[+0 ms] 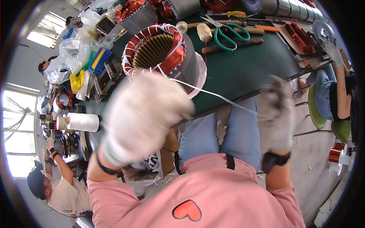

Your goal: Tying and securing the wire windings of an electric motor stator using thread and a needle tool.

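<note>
A motor stator [189, 62] stands on the dark green tabletop [253, 60], its red-brown copper windings [175, 53] bound round with white lacing cord. From its near rim a length of that cord [217, 95] stretches right to my right hand [280, 114]. This hand, in a stained white glove, is closed on the cord beyond the table's near edge, though blurred. My left hand [146, 114], in a white glove, is smeared by motion just in front of the stator and covers part of its near rim. Its fingers cannot be made out.
Green-handled scissors [232, 37] and wood-handled tools [249, 42] lie behind the stator. Plastic bags [74, 49] and a white thread cone [84, 122] are on the left. One person [62, 190] works at far left; another person's gloved hand [332, 52] is at far right.
</note>
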